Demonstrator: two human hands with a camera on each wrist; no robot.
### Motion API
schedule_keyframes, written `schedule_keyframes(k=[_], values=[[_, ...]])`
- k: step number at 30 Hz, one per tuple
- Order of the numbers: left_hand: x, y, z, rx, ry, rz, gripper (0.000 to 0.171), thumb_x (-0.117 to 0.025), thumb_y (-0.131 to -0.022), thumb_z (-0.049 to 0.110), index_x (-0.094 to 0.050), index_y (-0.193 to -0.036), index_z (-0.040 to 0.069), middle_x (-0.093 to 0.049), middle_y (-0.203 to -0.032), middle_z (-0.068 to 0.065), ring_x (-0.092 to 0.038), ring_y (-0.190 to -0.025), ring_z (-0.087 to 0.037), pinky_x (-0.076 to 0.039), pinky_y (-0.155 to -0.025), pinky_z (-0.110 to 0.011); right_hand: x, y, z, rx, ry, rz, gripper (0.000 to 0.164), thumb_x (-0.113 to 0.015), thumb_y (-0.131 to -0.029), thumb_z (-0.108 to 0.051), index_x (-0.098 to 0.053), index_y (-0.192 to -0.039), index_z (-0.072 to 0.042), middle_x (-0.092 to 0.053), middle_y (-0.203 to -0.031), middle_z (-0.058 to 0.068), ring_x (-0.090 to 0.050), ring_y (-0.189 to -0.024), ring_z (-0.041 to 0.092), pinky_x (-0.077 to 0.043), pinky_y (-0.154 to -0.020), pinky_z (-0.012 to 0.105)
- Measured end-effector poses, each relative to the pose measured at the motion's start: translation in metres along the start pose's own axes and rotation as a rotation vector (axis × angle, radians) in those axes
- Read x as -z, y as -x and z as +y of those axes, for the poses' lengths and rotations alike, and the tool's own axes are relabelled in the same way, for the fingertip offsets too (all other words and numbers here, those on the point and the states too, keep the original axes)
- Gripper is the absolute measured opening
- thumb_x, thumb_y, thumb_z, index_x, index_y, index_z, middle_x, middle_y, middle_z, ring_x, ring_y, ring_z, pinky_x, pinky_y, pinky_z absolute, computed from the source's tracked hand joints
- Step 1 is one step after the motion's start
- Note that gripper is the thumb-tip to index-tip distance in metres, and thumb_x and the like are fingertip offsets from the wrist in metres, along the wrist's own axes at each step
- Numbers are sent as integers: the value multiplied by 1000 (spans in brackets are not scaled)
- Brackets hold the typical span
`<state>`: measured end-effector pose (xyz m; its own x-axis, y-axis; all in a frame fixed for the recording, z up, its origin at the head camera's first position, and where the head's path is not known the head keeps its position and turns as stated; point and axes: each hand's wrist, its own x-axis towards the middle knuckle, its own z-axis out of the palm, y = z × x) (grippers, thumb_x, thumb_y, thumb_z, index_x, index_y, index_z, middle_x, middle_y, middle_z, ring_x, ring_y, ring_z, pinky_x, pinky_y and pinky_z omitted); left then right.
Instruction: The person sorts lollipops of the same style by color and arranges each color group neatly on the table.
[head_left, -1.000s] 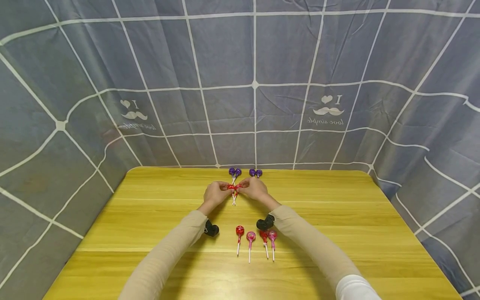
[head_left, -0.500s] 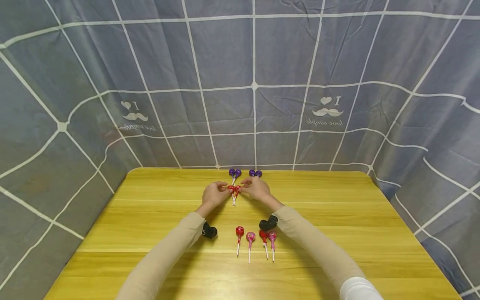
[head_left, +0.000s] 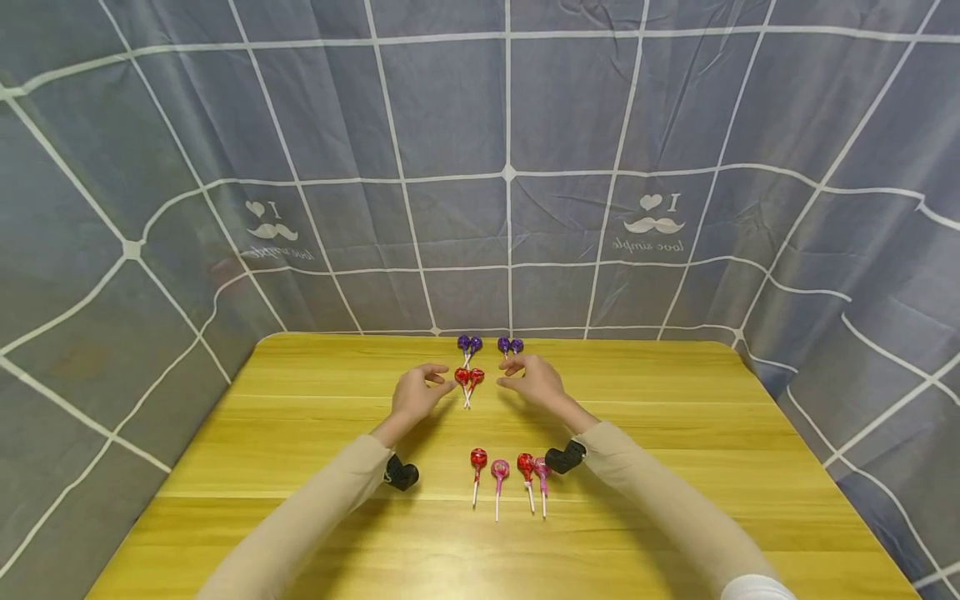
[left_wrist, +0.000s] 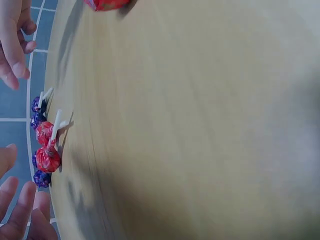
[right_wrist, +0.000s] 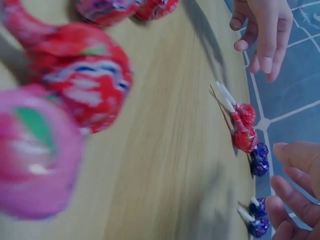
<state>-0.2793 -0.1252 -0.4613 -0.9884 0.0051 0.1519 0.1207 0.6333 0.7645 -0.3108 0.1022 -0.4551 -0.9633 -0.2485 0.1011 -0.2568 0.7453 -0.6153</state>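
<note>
Two red lollipops lie with their sticks crossed on the table, between the two hands. To their left is my left hand, its fingers relaxed and holding nothing. My right hand hovers on the other side, apart from the candy, its fingers loosely bent around nothing. Behind the red pair lies a crossed pair of purple lollipops. Another purple pair lies just beyond the right hand, its sticks partly hidden by the fingers. In the right wrist view the red pair sits beside the purple heads, with both hands clear of them.
Nearer the front of the wooden table lie a red lollipop, a pink lollipop, and a red one beside another pink one. A grey gridded curtain hangs around the table's back and sides.
Both hands have let go of the red lollipops and drawn apart, the left hand leftward and the right hand rightward. The red pair stays crossed on the table.
</note>
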Motion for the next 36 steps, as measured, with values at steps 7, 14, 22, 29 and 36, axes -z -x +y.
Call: schedule_keyframes(k=[7,14,22,29,36], values=[[4,13,-1,-21,-16,-24,36,-74,-85,24,-69,-115,4,-73,-98,-13,-53,-52,-9,-34,-44,-21,7,21,3,10,-51,3,29,-73,-85,-25,-71,-111,-11,-73,-99,4,-60,-74,14,-45,-65,27],[3,30,2,-32,9,-64,35,-74,-85,22,-69,-114,4,-72,-97,-11,-56,-57,-10,-38,-46,-23,7,42,5,16,-102,-17,26,-74,-84,-24,-72,-106,-11,-73,-93,2,-55,-66,11,-43,-61,26],[-3,47,5,-56,76,-119,31,-74,-84,18,-70,-111,3,-73,-94,-11,-65,-70,-17,-48,-53,-24,8,61,9,24,-112,-49,25,-74,-83,-25,-72,-104,-12,-73,-91,0,-55,-64,10,-44,-61,26],[-9,57,9,-103,136,-230,32,-73,-84,16,-69,-111,0,-73,-98,-15,-66,-79,-21,-51,-63,-25,8,75,12,80,-115,-108,31,-74,-83,-34,-72,-103,-11,-72,-90,0,-57,-68,11,-45,-62,24],[-12,68,11,-128,151,-324,34,-73,-85,16,-67,-113,-1,-72,-101,-16,-66,-82,-20,-51,-68,-23,9,89,17,130,-139,-159,34,-74,-82,-34,-71,-105,-9,-72,-89,0,-59,-71,7,-48,-65,22]])
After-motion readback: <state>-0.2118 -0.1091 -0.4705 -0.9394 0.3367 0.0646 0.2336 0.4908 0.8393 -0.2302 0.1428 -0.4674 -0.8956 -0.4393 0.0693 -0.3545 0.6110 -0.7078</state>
